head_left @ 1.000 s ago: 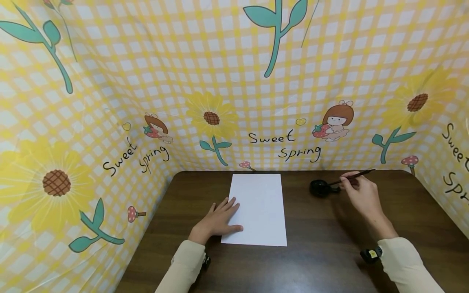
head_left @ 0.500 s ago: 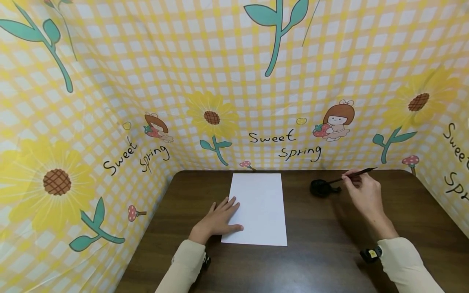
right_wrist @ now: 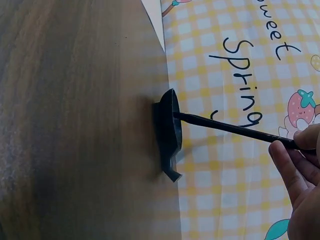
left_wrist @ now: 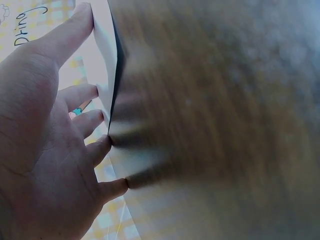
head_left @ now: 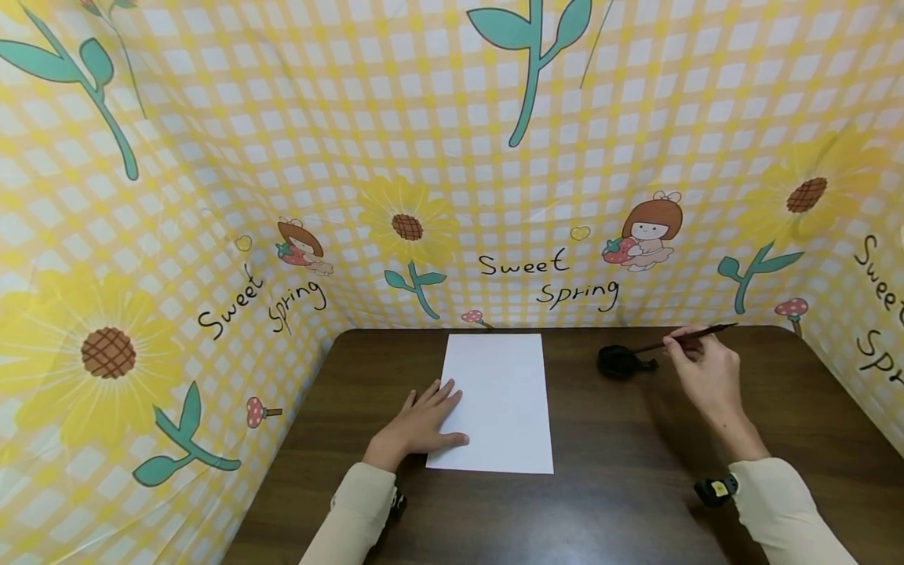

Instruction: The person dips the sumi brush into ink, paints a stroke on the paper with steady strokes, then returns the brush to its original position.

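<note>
A plain white sheet of paper (head_left: 501,400) lies on the dark wooden table. My left hand (head_left: 420,424) rests flat at its left side, fingers spread and thumb on the sheet; in the left wrist view its fingertips touch the table and the paper's edge. To the right of the paper sits a small black ink dish (head_left: 616,363) with a short, bent tail-like end. My right hand (head_left: 709,380) pinches a dark, slender brush (right_wrist: 230,127) by its handle. The brush slants down to the left, its lower end inside the dish, where the tip is hidden.
The wooden table (head_left: 494,518) ends in a rounded back edge. A yellow checked cloth (head_left: 438,157) with sunflowers and lettering hangs upright behind the table and along its sides. Each wrist wears a small black camera, the right one (head_left: 715,492) near the sleeve.
My right hand has shifted slightly to the right, drawing the brush handle along with it, while the brush's lower end stays at the dish. The left hand and paper keep their places.
</note>
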The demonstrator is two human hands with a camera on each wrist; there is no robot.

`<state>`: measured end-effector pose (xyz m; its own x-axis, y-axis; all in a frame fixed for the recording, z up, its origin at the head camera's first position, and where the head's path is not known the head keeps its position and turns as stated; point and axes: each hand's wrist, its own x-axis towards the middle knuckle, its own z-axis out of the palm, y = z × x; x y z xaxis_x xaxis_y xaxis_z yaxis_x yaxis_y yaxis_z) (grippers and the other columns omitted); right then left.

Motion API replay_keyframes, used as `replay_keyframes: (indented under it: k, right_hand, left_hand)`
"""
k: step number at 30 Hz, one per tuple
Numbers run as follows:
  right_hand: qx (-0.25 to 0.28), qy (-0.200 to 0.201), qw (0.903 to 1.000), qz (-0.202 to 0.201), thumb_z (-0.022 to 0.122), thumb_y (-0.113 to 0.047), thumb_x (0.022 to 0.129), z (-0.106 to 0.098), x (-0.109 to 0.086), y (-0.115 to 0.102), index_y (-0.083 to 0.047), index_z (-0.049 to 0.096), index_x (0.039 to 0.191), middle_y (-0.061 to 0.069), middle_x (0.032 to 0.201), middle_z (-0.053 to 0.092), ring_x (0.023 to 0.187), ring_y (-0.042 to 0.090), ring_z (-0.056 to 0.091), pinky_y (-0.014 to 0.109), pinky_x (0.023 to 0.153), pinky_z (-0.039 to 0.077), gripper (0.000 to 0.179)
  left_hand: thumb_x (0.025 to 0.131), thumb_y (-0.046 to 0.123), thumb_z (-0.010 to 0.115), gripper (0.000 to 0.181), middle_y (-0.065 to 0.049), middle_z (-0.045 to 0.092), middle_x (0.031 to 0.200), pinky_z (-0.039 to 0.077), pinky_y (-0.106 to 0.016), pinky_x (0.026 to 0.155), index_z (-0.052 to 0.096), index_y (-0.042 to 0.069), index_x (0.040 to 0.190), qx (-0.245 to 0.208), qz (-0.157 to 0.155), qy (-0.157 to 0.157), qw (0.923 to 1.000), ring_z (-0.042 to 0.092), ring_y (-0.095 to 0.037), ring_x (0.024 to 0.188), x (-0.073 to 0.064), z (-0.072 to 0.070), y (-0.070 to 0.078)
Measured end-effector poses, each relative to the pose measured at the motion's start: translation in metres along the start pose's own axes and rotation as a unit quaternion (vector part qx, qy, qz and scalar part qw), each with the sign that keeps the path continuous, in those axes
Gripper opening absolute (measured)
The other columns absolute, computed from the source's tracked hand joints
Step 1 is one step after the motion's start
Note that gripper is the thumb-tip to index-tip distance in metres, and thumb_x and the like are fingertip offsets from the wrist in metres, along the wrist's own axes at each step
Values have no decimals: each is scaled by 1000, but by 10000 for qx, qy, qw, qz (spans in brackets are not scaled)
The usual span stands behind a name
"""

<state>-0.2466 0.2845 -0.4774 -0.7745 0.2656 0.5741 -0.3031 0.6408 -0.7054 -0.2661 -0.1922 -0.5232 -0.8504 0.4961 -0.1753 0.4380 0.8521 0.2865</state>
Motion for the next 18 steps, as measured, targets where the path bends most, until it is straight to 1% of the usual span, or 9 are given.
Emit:
replay_keyframes:
  k: [5, 11, 15, 18]
  right_hand:
    - [-121, -64, 9998, 126, 70, -12, 103, 0, -2, 3, 3, 72, 105, 23, 99, 77, 81, -28, 53, -4, 73, 45, 16]
    - [-331, -24, 9992, 219, 72, -10, 101, 0, -4, 7, 2, 73, 103, 25, 96, 78, 77, -31, 50, -3, 67, 43, 12]
    - [-513, -67, 9985, 200, 71, -10, 101, 0, -4, 9, 1, 72, 102, 23, 93, 78, 76, -32, 47, -3, 66, 41, 11]
    - [-560, -126, 9982, 166, 71, -11, 102, 0, -5, 9, 1, 73, 102, 22, 92, 79, 76, -33, 47, -3, 66, 41, 12]
  left_hand:
    - [100, 66, 62, 90, -8, 20, 180, 12, -74, 128, 34, 16, 169, -41, 22, -17, 10000, 14, -38, 167, -1, -1, 1]
    - [100, 65, 63, 90, -8, 19, 180, 12, -74, 128, 33, 15, 169, -30, 32, -32, 10000, 13, -37, 167, -1, -1, 1]
    - [100, 66, 62, 90, -6, 19, 180, 10, -72, 129, 32, 17, 169, -24, -2, -52, 10000, 12, -35, 168, -1, -1, 1]
    - [100, 66, 62, 90, -6, 19, 180, 11, -73, 129, 33, 17, 169, -35, -16, -52, 10000, 13, -35, 168, -1, 0, 1]
